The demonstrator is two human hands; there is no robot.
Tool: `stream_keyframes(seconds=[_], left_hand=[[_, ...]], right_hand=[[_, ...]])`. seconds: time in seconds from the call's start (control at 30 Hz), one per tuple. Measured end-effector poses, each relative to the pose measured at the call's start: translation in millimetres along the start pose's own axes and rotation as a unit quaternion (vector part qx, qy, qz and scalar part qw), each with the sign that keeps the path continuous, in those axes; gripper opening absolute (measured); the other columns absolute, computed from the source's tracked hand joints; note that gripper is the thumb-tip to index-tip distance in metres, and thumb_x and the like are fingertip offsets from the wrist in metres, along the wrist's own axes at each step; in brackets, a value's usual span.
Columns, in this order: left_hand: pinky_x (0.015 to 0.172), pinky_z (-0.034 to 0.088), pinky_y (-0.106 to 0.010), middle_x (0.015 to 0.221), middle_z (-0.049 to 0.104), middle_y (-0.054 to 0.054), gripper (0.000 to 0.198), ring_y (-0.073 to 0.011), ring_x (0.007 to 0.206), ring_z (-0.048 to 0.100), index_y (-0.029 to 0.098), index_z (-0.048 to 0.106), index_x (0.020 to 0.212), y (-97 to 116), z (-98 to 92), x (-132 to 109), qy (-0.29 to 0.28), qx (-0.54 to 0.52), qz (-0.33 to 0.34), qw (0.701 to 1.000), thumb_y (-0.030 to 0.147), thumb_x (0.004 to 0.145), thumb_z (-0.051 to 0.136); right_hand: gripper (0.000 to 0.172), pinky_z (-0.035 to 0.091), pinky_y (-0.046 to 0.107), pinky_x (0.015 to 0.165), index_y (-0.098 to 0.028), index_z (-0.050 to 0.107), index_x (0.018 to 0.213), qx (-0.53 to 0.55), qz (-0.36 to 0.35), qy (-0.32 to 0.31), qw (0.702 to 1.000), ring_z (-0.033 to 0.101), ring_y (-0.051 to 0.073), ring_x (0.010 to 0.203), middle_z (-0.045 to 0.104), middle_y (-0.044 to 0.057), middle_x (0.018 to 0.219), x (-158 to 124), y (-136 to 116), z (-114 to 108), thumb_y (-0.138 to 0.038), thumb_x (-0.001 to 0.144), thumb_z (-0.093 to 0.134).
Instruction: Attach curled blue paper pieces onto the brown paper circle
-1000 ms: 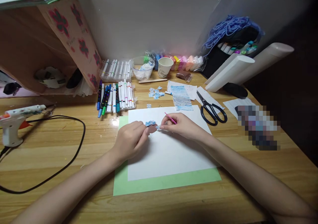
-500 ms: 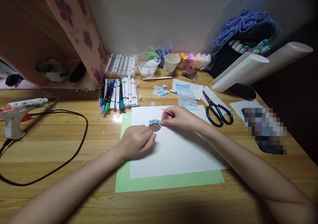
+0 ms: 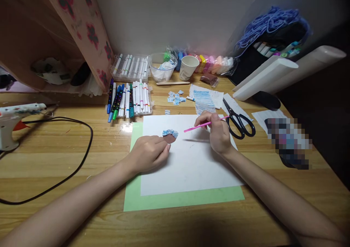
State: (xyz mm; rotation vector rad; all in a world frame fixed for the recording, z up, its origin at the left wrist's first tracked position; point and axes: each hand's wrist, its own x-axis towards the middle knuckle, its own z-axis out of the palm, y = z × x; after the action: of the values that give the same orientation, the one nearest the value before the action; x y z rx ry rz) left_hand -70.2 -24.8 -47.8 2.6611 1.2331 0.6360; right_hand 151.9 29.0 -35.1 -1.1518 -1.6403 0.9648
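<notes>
Brown disc [image 3: 170, 138] with blue paper frill lies on white sheet [image 3: 186, 166], pinned under left hand's [image 3: 149, 154] curled grip. Right hand [image 3: 218, 132] pinches pink stick [image 3: 203, 124], tip toward disc. Firm pinning and light tip pressure seem wise.

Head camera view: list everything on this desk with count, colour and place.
white sheet: one, white, on the green sheet.
green sheet: one, green, under it.
brown disc: one, brown, blue paper frill on its far edge, on the white sheet.
scissors: one, black, right of the sheet.
scribbled paper: one, blue on white, behind the sheet.
paper scraps: several, blue, beside it.
markers: many, mixed, tray and box behind left.
paper cup: one, white, at the back.
glue gun: one, white, far left.
yarn: one bundle, blue, back right.
left hand: fingertips at the brown disc.
right hand: grips one pink stick.
</notes>
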Motion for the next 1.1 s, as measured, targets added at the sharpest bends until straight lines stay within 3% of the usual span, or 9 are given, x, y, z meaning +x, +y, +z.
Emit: stream_keyframes(seconds=[0.3, 0.63, 0.87, 1.1], left_hand=[[0.055, 0.025, -0.027, 0.058, 0.053, 0.0, 0.036, -0.012, 0.054, 0.044, 0.018, 0.048, 0.06, -3, -0.4, 4, -0.024, -0.038, -0.198, 0.979, 0.027, 0.092, 0.035], [0.056, 0.026, -0.027, 0.061, 0.055, 0.0, 0.036, -0.0131, 0.057, 0.046, 0.018, 0.048, 0.062, -4, 0.0, 5, -0.051, -0.045, -0.205, 0.976, 0.03, 0.093, 0.035], [0.055, 0.026, -0.027, 0.061, 0.055, -0.001, 0.036, -0.0136, 0.058, 0.047, 0.018, 0.049, 0.062, -3, 0.4, 6, -0.059, -0.037, -0.207, 0.976, 0.03, 0.093, 0.034], [0.057, 0.027, -0.028, 0.063, 0.056, -0.001, 0.034, -0.014, 0.06, 0.048, 0.018, 0.05, 0.063, -3, -0.4, 7, -0.07, -0.034, -0.203, 0.976, 0.029, 0.092, 0.035]], right_hand=[[0.046, 0.037, 0.028, 0.054, -0.021, 0.058, 0.072, 0.023, 0.026, -0.094, 0.995, 0.048, 0.013, 0.055, 0.053, 0.003, 0.066, -12, 14, 11, -0.054, 0.092, 0.033], [0.042, 0.039, 0.028, 0.056, -0.02, 0.058, 0.075, -0.015, 0.012, -0.135, 0.991, 0.053, 0.015, 0.06, 0.054, 0.003, 0.069, -14, 18, 14, -0.048, 0.094, 0.032], [0.039, 0.04, 0.029, 0.064, -0.021, 0.057, 0.075, -0.082, -0.046, -0.181, 0.979, 0.055, 0.016, 0.069, 0.058, 0.005, 0.075, -6, 10, 14, -0.041, 0.096, 0.031], [0.035, 0.041, 0.028, 0.06, -0.021, 0.067, 0.071, -0.107, -0.005, -0.164, 0.981, 0.056, 0.015, 0.059, 0.065, 0.002, 0.067, 4, -2, 19, -0.04, 0.091, 0.045]])
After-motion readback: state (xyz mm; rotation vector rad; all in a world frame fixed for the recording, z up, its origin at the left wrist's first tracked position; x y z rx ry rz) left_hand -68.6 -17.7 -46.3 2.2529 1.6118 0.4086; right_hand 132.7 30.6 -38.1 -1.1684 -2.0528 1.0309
